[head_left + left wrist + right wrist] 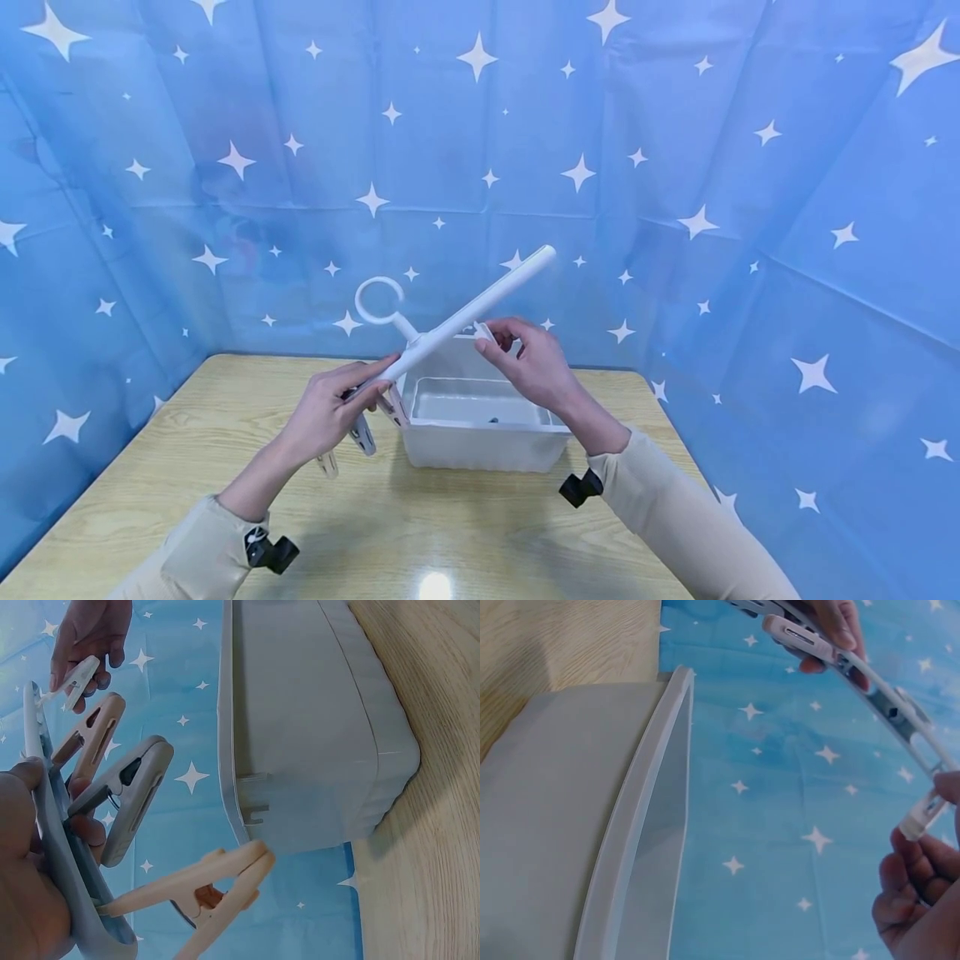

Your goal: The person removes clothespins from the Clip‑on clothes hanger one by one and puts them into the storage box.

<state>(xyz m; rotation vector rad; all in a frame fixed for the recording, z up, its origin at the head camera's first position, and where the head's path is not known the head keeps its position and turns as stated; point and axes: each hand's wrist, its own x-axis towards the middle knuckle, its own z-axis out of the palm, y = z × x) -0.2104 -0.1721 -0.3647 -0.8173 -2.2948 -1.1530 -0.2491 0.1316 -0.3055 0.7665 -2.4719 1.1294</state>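
Left hand [326, 412], centre-left of the head view, fingers curled round the low end of a white hanger bar [465, 315]; bar slants up to the right, ring hook [378, 302] standing off its middle; three pegs [127, 796] dangle below the grip, two peach and one grey, seen close in the left wrist view.

Right hand [528, 362], just right of centre, thumb and fingertips pinching a small white peg [922, 817] that sits against the underside of the bar; the rest of the hand loosely folded.

Below and between the hands, a white bin [483, 421] on a wooden table [187, 467]; blue starred cloth [750, 167] behind and to both sides.

Risks, as I judge them: the bar is held at one end only, so it could tip or twist if the left grip eases; the white peg is held by a light pinch and could slip and drop into the bin or onto the table; the hanging pegs could knock the bin rim.

Hard to make out: whether the white peg is clipped to the bar or merely touching it; a small dark thing inside the bin, unidentifiable; bar's upper part cut off in both wrist views.
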